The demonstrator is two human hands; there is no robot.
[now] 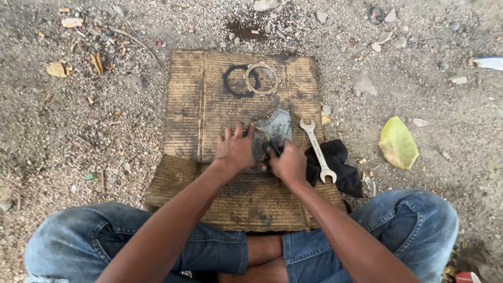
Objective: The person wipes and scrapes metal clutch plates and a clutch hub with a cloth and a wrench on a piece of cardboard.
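Fingers of both hands (pixel 262 154) on grey metal part (pixel 272 128), cardboard (pixel 209 105) beneath

It is daytime and the light is soft and even. Nothing shines too bright. Small, pale shadows sit under the arms and the cardboard (pixel 230 105). The picture is mostly sharp. The edges bend a little, like a fish-eye.

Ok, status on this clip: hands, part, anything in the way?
Both hands, left hand and right hand, on grey metal part. Part on cardboard. Wrench beside, nothing blocking.
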